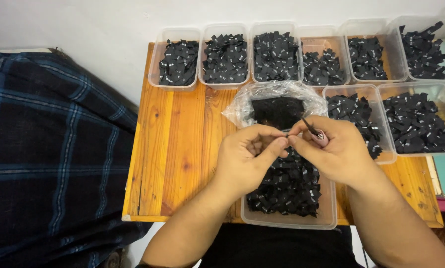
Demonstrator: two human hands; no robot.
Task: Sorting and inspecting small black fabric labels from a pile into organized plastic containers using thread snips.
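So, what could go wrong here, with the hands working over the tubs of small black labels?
The near tub juts past the table edge; a nudge from the left hand might tip it. The right hand holds thin scissors close to the fingertips, so a nick seems possible. Labels could drop into the wrong tub.

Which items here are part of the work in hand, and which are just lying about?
In use:
left hand and right hand, fingertips meeting over the near tub
small tool in the right hand
black labels in that tub
open plastic bag
label tubs behind

Lying about:
plaid cloth
wooden table
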